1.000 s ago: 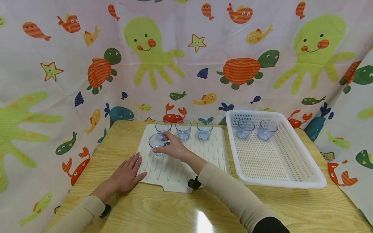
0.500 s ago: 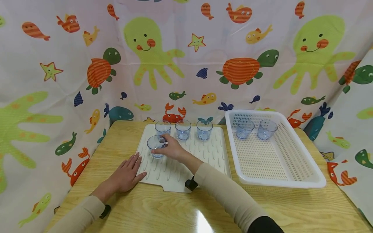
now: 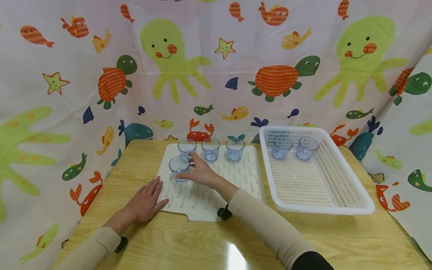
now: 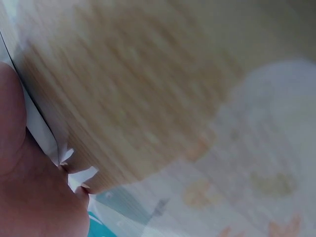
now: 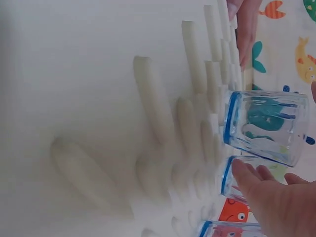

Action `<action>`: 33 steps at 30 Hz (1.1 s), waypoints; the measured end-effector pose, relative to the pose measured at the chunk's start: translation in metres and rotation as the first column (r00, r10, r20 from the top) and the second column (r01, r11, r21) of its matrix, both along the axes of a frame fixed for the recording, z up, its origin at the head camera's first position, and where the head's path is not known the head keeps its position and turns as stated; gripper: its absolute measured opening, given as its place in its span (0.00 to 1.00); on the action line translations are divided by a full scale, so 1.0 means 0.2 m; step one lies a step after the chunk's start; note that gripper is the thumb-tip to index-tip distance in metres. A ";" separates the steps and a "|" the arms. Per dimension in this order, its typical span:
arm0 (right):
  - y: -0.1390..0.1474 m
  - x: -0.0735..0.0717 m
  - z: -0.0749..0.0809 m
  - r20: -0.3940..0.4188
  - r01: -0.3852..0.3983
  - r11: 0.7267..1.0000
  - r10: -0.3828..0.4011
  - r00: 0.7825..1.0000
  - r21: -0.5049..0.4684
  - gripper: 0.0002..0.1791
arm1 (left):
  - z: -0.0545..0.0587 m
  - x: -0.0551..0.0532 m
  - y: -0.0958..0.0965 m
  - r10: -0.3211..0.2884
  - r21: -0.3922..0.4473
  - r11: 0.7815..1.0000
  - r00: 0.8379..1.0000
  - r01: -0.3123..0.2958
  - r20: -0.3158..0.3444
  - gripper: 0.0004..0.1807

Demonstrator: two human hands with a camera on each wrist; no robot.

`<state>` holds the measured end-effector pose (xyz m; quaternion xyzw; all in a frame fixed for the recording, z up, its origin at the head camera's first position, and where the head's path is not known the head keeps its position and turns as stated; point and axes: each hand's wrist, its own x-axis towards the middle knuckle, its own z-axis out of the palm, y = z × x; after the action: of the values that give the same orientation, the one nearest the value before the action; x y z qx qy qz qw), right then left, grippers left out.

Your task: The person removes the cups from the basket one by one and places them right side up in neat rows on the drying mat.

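A clear blue-tinted glass (image 3: 178, 165) stands upright on the white ridged draining mat (image 3: 209, 195). My right hand (image 3: 200, 173) is just right of it, thumb and fingers spread around its near side. In the right wrist view, a gap shows between the fingers (image 5: 247, 175) and the glass (image 5: 266, 123). Behind stand three similar glasses in a row: a left glass (image 3: 186, 144), a middle glass (image 3: 210, 150) and a right glass (image 3: 235, 150). My left hand (image 3: 145, 202) lies flat, fingertips at the mat's left edge.
On the right of the wooden table (image 3: 189, 247) sits a white perforated basket (image 3: 337, 208). Inside, near its back, are two more glasses, one on the left (image 3: 281, 148) and one on the right (image 3: 307, 149). A sea-animal curtain (image 3: 216, 82) hangs behind the table and along both sides.
The glass has come a little left and toward the front of the mat. My right hand's fingers have loosened from its rim. The left hand has stayed in place.
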<state>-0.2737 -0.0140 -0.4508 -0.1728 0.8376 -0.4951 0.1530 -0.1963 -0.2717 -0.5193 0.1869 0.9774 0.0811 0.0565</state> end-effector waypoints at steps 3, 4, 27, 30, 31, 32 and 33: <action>0.04 0.02 0.03 -0.034 -0.020 1.000 0.020 0.999 0.019 0.56 | 0.00 0.00 0.00 0.004 -0.003 1.000 1.000 -0.004 0.000 0.47; 0.06 0.03 0.04 -0.040 -0.025 1.000 0.026 0.999 0.017 0.56 | 0.00 0.00 0.00 0.004 -0.002 1.000 1.000 -0.004 -0.005 0.47; 0.36 0.22 0.16 -0.180 -0.030 0.990 0.055 0.982 0.138 0.56 | 0.01 0.00 0.00 0.003 0.004 1.000 1.000 -0.003 -0.029 0.47; 0.39 0.24 0.17 -0.193 -0.037 0.988 0.066 0.979 0.149 0.56 | 0.01 0.00 0.00 0.001 0.001 1.000 1.000 -0.001 -0.023 0.47; 0.40 0.25 0.17 -0.193 -0.038 0.988 0.067 0.979 0.149 0.56 | 0.00 0.00 0.00 0.000 0.001 1.000 1.000 0.000 -0.020 0.48; 0.41 0.26 0.17 -0.194 -0.041 0.988 0.069 0.978 0.148 0.56 | 0.00 0.00 0.00 0.000 0.004 1.000 1.000 0.000 -0.016 0.48; 0.42 0.27 0.17 -0.193 -0.043 0.988 0.072 0.979 0.149 0.55 | 0.00 0.01 0.01 0.000 0.006 1.000 1.000 0.000 -0.014 0.48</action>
<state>-0.2192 0.0705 -0.4159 -0.2338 0.8768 -0.4092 0.0952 -0.1951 -0.2707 -0.5201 0.1876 0.9775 0.0827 0.0490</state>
